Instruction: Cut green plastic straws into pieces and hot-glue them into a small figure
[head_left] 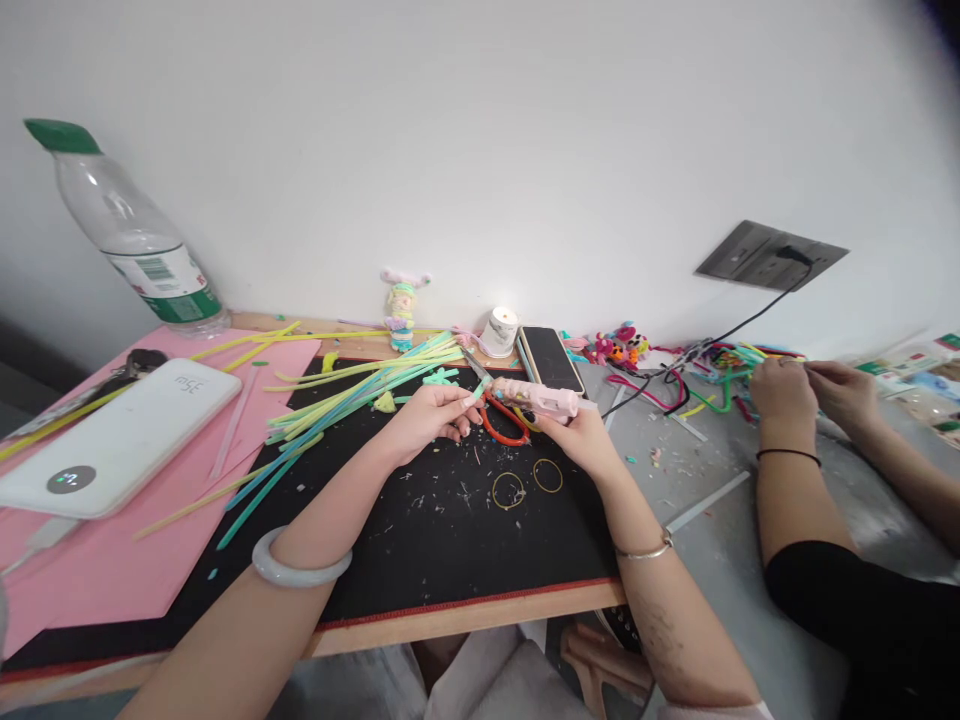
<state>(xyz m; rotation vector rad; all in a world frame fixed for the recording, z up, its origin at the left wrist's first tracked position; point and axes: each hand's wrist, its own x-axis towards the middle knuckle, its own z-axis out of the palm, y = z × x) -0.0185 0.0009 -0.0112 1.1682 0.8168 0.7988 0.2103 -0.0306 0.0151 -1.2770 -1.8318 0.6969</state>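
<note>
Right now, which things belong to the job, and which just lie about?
Job:
- pale pink plastic glue gun, right hand
- small green piece, left hand
- probably the thin yellow, green and blue strips

Aside:
- white rectangular power bank
- clear plastic bottle, green cap

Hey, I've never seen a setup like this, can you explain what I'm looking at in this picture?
There's no machine here, just a person's two bare hands. The single picture comes from a camera worn on that person's head, looking forward and down.

The left hand pinches a small green piece. The right hand holds a pink tool that looks like a glue gun, its tip close to that piece.

On the black mat lie fuzzy sticks, orange-handled scissors and two thin yellow rings. At left, a white power bank rests on pink sheets.

The hands at far right belong to somebody else.
</note>
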